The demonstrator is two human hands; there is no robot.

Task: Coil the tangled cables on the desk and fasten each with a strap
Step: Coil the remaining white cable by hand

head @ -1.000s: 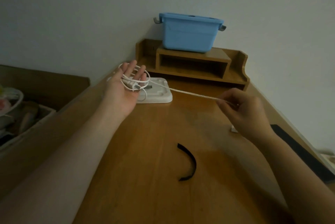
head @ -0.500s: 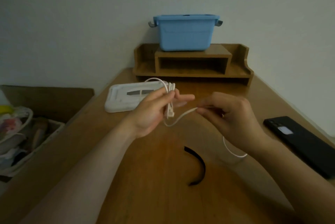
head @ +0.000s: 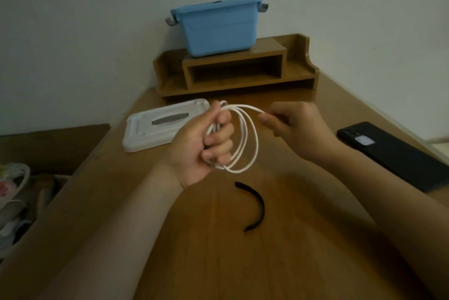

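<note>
A thin white cable (head: 245, 139) is wound in several loops above the middle of the wooden desk (head: 267, 263). My left hand (head: 204, 144) grips the bundled side of the coil with its fingers curled round it. To the right, my right hand (head: 296, 127) pinches the cable's free end at the top of the loops. A curved black strap (head: 255, 207) lies loose on the desk, just below the coil and nearer to me.
A white flat tray (head: 155, 127) lies behind my left hand. A wooden shelf (head: 235, 68) with a blue box (head: 218, 27) on top stands against the wall. A black phone (head: 393, 153) lies at the right edge. A cluttered basket (head: 12, 192) sits off the desk's left.
The stretched cable has been gathered: my right hand brought the free end in to my left hand, which turned and closed round the loops. The slack below my right hand is gone.
</note>
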